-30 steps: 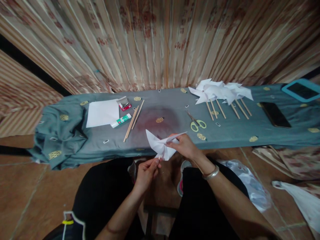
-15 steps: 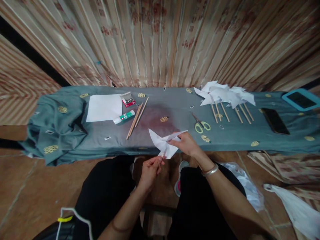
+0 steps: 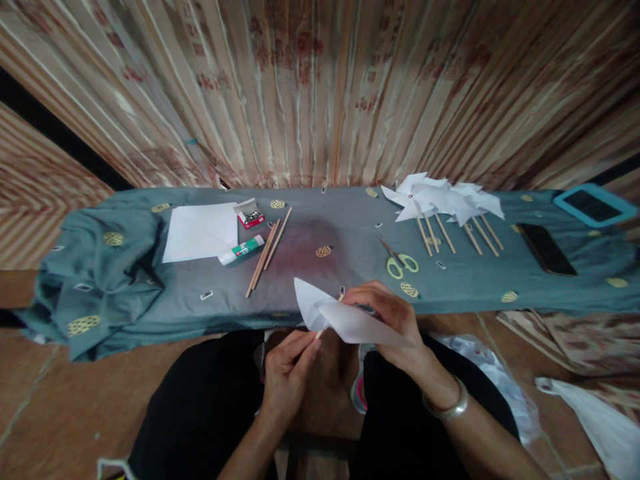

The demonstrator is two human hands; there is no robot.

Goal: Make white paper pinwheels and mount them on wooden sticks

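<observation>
A white paper pinwheel [image 3: 350, 321] is held between my two hands over the table's front edge, its blades tilted. My left hand [image 3: 289, 367] pinches the thin wooden stick just below the paper, with thumb and forefinger pressed together. Behind the blades, my right hand [image 3: 395, 317] is closed at the pinwheel, its fingertips by the stick's far end. One blade covers part of my right thumb and palm. Beyond lie green-handled scissors [image 3: 397, 259]. Several finished pinwheels [image 3: 445, 200] on sticks lie in a row to the right.
On the cloth-covered table [image 3: 310, 200], white paper sheets [image 3: 203, 230], an open red box of metal pins [image 3: 251, 215], a glue stick [image 3: 243, 249] and loose wooden sticks [image 3: 263, 260] lie left. A black phone [image 3: 546, 248] and a blue-framed tablet [image 3: 595, 203] lie right. Bunched cloth [image 3: 110, 267] covers the left end.
The pinwheel has turned, one blade now swinging toward me over my right hand. My right hand has moved right and lower, its fingers now reaching behind the paper. My left hand keeps its pinch.
</observation>
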